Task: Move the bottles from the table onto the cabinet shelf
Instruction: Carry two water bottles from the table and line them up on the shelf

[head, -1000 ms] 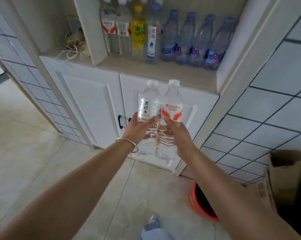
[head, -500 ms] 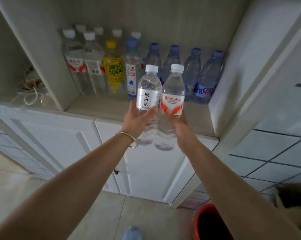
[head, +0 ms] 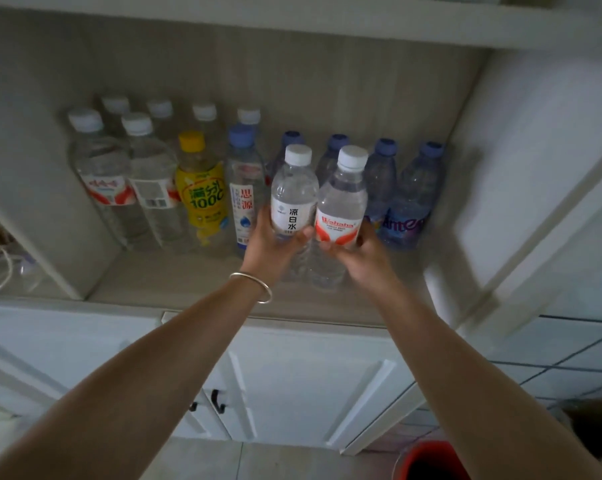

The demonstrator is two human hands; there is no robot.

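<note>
I see the cabinet shelf stocked along its far side with standing bottles. My left hand wraps a clear white-capped bottle with a white label; my right hand grips its red-and-white-labelled twin, both upright, touching, over the shelf's near edge.

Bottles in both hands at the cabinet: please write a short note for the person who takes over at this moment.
Left hand: fingers closed on the white-label water bottle, upright.
Right hand: fingers closed on the red-label Wahaha bottle, upright, touching the other one.
Both are over the front of the cabinet shelf; whether their bases rest on it I cannot tell.
Done: many bottles already stand at the back, among them the yellow drink bottle and the blue-capped bottles.
Left: set these two down on the free front part and release. The table is out of view.
</note>
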